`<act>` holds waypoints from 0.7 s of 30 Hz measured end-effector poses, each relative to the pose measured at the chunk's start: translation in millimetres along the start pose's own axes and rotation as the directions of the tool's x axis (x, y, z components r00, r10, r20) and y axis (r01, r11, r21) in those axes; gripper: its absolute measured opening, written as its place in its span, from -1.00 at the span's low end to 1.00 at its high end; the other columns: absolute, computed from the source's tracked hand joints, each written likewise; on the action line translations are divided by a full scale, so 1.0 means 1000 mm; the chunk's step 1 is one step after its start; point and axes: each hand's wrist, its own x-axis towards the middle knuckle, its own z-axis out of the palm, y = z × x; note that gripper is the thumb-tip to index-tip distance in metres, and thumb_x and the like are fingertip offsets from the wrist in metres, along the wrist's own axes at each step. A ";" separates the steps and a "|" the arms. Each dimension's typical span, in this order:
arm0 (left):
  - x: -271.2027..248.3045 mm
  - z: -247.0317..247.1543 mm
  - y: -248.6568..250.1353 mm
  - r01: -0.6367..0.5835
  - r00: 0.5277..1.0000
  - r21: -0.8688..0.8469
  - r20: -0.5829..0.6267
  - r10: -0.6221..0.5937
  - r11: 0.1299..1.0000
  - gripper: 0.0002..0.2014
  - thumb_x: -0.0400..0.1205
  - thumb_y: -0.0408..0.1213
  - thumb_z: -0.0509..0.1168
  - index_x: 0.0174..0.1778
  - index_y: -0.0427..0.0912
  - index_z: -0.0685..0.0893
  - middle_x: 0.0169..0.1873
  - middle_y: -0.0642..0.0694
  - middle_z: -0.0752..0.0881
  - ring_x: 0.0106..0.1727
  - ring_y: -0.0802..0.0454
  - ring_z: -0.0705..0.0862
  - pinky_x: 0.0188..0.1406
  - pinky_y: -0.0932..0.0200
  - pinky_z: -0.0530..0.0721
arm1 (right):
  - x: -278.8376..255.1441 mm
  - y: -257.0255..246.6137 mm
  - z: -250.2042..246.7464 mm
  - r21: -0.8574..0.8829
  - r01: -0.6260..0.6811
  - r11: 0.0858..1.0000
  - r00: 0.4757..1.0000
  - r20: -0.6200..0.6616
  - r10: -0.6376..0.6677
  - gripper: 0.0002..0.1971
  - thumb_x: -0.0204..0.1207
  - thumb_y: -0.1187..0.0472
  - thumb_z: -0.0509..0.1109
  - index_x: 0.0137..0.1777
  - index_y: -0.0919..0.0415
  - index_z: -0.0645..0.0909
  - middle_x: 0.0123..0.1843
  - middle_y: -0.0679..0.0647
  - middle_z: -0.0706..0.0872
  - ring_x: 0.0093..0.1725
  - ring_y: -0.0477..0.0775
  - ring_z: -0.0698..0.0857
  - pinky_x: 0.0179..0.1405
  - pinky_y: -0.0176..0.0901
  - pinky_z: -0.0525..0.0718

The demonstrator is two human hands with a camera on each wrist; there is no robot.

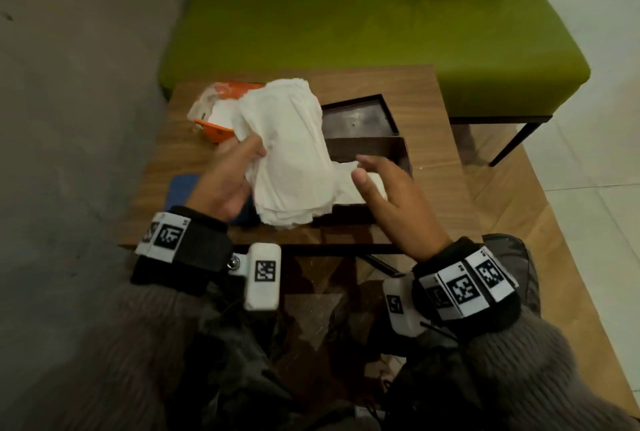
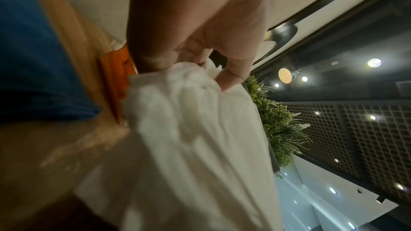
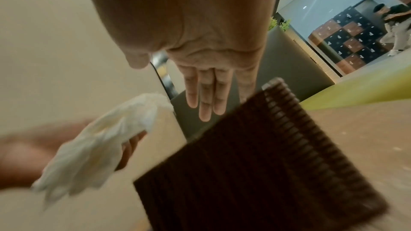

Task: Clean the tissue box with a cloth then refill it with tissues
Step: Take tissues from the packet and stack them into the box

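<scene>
My left hand (image 1: pixel 239 163) grips a thick stack of white tissues (image 1: pixel 291 150), lifted above the small wooden table (image 1: pixel 426 91); the same stack of tissues (image 2: pixel 189 138) fills the left wrist view, pinched under my thumb. The dark brown tissue box (image 1: pixel 388 150) stands open to the right, with some white tissue lying inside it. My right hand (image 1: pixel 377 177) hovers open over the box, fingers (image 3: pixel 206 94) straight. The ribbed side of the brown box (image 3: pixel 255 155) shows below them. A blue cloth (image 1: pixel 181 186) lies on the table under my left wrist.
The box's dark lid (image 1: pixel 358 117) lies behind the box. A torn orange tissue packet (image 1: pixel 216 111) sits at the table's far left. A green bench (image 1: pixel 381 21) stands behind the table, a grey wall on the left. The table's front edge is close to my knees.
</scene>
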 end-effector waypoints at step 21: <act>-0.103 0.061 -0.040 -0.021 0.980 -0.105 0.197 0.041 0.994 -0.79 0.57 -0.13 0.34 0.11 0.06 0.63 0.05 0.03 0.77 0.12 0.08 0.74 0.13 0.10 0.70 | -0.043 -0.046 0.021 0.548 -0.209 0.810 0.968 -0.003 0.252 -0.55 0.66 -0.13 0.17 0.47 0.01 0.41 0.35 -0.04 0.63 0.33 -0.02 0.62 0.38 0.07 0.57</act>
